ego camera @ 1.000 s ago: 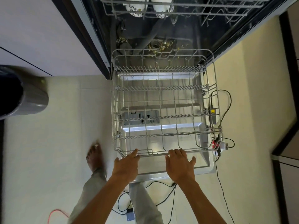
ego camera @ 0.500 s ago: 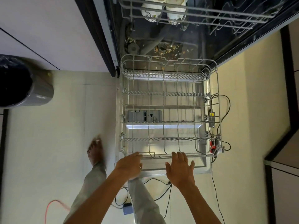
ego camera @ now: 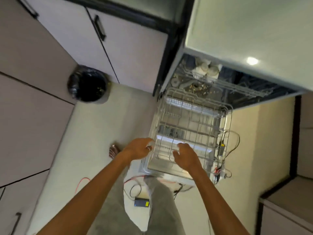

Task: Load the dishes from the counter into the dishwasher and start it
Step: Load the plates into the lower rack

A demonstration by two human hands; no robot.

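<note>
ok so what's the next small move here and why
Probably turn to the counter for the first dish. The lower rack sits out over the open door and looks empty, and the left hand and right hand hover over its front rim holding nothing.
</note>
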